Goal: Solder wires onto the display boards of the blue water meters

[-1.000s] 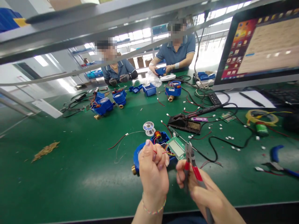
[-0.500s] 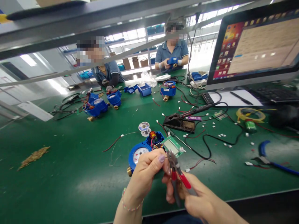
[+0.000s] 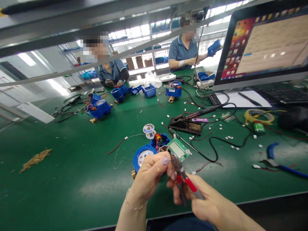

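My left hand (image 3: 154, 168) is closed in a pinch, with the short end of a thin wire at its fingertips. In my right hand (image 3: 204, 197) is a pair of pliers (image 3: 184, 176) with red and grey handles, its jaws right by the left fingertips at the wire. Whether the jaws bite on the wire is too small to tell. Just beyond the hands lies a blue water meter (image 3: 137, 157) with a round dial and a brass fitting, partly hidden by my left hand. A green circuit board (image 3: 179, 149) with a small display rests at the meter's right side.
Behind the meter is a solder spool (image 3: 149, 131); a soldering iron stand (image 3: 184, 125) sits to its right. Blue-handled pliers (image 3: 286, 168) lie far right, below a monitor (image 3: 264, 48). Other blue meters (image 3: 99, 109) stand farther back, where two people work.
My hands stay together at almost the same place, the pliers shifting only slightly. Across the table, the person at right has moved a blue meter out to the side; the left person's meter has turned.
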Demonstrator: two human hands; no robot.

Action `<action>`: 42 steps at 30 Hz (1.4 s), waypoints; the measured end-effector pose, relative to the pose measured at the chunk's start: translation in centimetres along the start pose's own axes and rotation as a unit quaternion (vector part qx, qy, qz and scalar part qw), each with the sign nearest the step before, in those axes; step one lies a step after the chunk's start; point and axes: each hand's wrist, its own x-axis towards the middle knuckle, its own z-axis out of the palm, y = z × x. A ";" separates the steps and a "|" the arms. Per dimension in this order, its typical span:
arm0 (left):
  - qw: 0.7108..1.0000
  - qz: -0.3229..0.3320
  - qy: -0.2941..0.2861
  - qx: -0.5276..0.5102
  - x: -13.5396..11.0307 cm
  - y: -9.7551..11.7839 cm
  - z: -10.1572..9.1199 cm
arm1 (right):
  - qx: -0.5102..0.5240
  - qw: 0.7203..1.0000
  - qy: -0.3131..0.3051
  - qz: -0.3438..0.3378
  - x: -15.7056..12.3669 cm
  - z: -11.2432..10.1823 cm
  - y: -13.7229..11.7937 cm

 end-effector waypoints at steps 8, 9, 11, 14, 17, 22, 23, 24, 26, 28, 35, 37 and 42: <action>1.000 -0.007 0.007 -0.004 0.2 0.0 0.2 | -0.024 1.000 0.001 0.002 0.3 0.0 -0.4; 1.000 -0.006 0.009 -0.004 0.2 0.0 0.2 | -0.027 1.000 0.001 0.007 0.4 0.0 -0.5; 1.000 -0.001 0.015 0.000 0.2 0.0 0.2 | -0.030 0.999 0.003 0.012 0.6 0.1 -0.5; 1.000 0.012 0.026 0.011 0.3 0.2 0.3 | -0.050 0.999 0.015 0.005 0.6 0.1 -0.3; 0.999 0.024 0.038 0.022 0.2 0.2 0.5 | -0.072 0.997 0.034 -0.008 0.5 0.1 -0.2; 0.988 0.070 0.132 0.048 0.1 -0.1 1.0 | -0.060 0.995 0.069 -0.030 1.0 0.3 0.2; 0.982 0.089 0.164 0.040 0.0 -0.2 1.2 | -0.053 0.995 0.073 -0.036 1.3 0.5 0.5; 0.976 0.106 0.191 0.015 0.0 -0.2 1.5 | -0.041 0.995 0.076 -0.041 1.6 0.8 0.8; 0.965 0.121 0.219 -0.077 0.1 -0.1 2.1 | 0.003 0.995 0.081 -0.053 2.2 1.5 1.6; 0.953 0.120 0.219 -0.174 0.3 0.0 2.7 | 0.068 0.992 0.087 -0.064 2.6 2.4 2.1; 0.927 0.190 0.274 -0.173 0.9 -1.0 4.1 | 0.105 0.986 0.093 -0.091 3.2 4.0 1.0; 0.918 0.196 0.292 -0.185 1.2 -1.0 3.9 | 0.154 0.978 0.097 -0.098 3.5 4.1 1.2; 0.870 0.206 0.332 -0.300 2.4 -0.1 3.0 | 0.369 0.902 0.159 -0.157 4.4 4.5 2.0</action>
